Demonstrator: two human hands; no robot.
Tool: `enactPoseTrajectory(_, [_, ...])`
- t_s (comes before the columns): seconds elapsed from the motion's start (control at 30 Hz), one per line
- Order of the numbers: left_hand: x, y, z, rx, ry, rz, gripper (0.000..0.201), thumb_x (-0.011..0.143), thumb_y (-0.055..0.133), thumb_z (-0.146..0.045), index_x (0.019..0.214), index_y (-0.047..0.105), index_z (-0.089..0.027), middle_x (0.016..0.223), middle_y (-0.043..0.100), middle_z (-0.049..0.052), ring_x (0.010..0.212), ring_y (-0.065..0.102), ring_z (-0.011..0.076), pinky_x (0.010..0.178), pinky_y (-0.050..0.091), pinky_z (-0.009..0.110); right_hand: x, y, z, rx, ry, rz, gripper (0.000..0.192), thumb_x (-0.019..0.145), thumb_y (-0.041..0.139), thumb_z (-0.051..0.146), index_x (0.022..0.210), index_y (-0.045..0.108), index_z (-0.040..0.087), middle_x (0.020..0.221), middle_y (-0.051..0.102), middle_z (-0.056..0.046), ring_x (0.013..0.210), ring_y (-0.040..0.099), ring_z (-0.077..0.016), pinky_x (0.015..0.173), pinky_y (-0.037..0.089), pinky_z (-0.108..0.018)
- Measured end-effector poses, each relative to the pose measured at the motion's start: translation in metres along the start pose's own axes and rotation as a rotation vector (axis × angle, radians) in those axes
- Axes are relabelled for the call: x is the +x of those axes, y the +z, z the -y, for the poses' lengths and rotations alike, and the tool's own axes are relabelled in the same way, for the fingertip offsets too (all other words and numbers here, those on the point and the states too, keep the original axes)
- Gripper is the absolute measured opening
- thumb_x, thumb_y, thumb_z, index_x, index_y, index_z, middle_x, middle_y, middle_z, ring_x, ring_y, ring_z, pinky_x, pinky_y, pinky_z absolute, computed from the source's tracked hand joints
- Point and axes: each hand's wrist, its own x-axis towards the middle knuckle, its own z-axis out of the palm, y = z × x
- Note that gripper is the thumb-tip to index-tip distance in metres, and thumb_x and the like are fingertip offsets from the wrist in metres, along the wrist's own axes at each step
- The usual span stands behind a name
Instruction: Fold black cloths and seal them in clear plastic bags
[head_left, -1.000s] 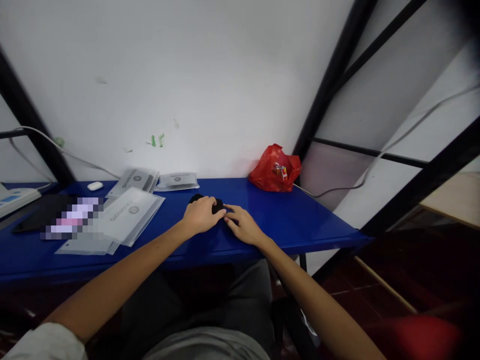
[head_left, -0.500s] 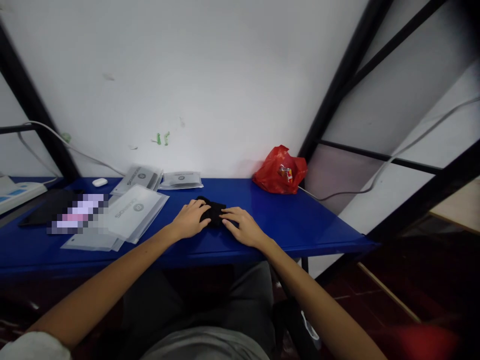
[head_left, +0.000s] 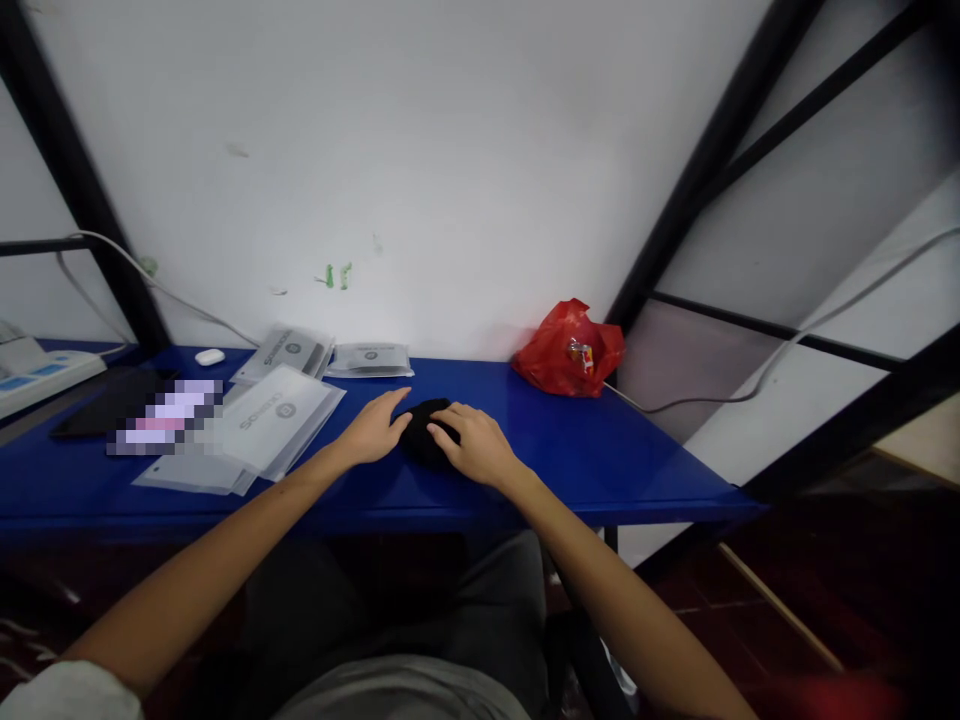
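Note:
A small black folded piece of cloth (head_left: 422, 436) lies on the blue table (head_left: 585, 450), just ahead of me. My left hand (head_left: 373, 432) rests flat beside its left edge, fingers stretched out and touching it. From the right, my right hand (head_left: 472, 444) lies over the cloth with its fingers curled onto it. Part of the cloth is hidden under the right hand.
Grey plastic packets (head_left: 262, 425) lie in a pile to the left, with more packets (head_left: 369, 359) by the wall. A red plastic bag (head_left: 570, 350) sits at the back right. A white earbud case (head_left: 209, 356), a dark tablet (head_left: 105, 402) and black frame bars (head_left: 697, 170) are around.
The left hand slid off the cloth to its left side and flattened. The right hand moved up onto the cloth. The view shifted slightly.

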Motion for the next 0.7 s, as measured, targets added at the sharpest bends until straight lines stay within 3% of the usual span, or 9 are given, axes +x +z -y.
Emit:
enactPoseTrajectory(0.1, [-0.009,-0.006,0.006,0.106,0.016,-0.036,0.045,0.090,0.040,-0.027,0.131,0.044,-0.011,0.135,0.049,0.012,0.126,0.043,0.0209,0.106,0.033,0.037,0.009,0.006,0.001,0.016,-0.017,-0.022,0.042,0.092,0.039,0.041,0.124,0.055,0.018,0.131,0.052,-0.012,0.121,0.047,-0.0252,0.101,0.037,-0.042])
enactPoseTrajectory(0.2, [-0.021,-0.015,0.013,0.232,0.000,-0.044,0.041,0.090,0.040,-0.027,0.127,0.047,-0.011,0.131,0.052,0.012,0.122,0.045,0.0216,0.105,0.033,0.036,0.016,0.019,0.001,0.051,-0.030,0.073,0.052,0.091,0.038,0.047,0.134,0.045,0.017,0.145,0.036,-0.014,0.135,0.030,-0.0282,0.109,0.026,-0.049])
enactPoseTrajectory(0.27, [-0.029,-0.023,0.018,0.325,-0.015,-0.050,0.038,0.091,0.039,-0.026,0.124,0.050,-0.012,0.128,0.054,0.011,0.119,0.047,0.0223,0.103,0.034,0.037,0.021,0.028,0.002,0.056,-0.023,0.148,0.058,0.091,0.036,0.051,0.137,0.041,0.016,0.147,0.032,-0.015,0.137,0.025,-0.0291,0.110,0.021,-0.051])
enactPoseTrajectory(0.47, [-0.049,-0.042,0.030,0.599,-0.150,-0.032,0.032,0.090,0.040,-0.025,0.116,0.055,-0.014,0.116,0.057,0.014,0.110,0.050,0.0280,0.091,0.039,0.042,0.033,0.044,0.004,0.003,-0.019,0.185,0.062,0.091,0.033,0.053,0.138,0.039,0.014,0.145,0.035,-0.016,0.137,0.025,-0.0285,0.112,0.018,-0.051])
enactPoseTrajectory(0.7, [-0.063,-0.050,0.040,0.704,-0.278,0.040,0.026,0.088,0.040,-0.018,0.102,0.061,-0.010,0.103,0.059,0.017,0.103,0.053,0.0290,0.081,0.044,0.039,0.045,0.050,0.000,-0.027,0.018,0.212,0.062,0.091,0.030,0.053,0.141,0.033,0.016,0.146,0.036,-0.014,0.136,0.028,-0.0287,0.110,0.020,-0.051])
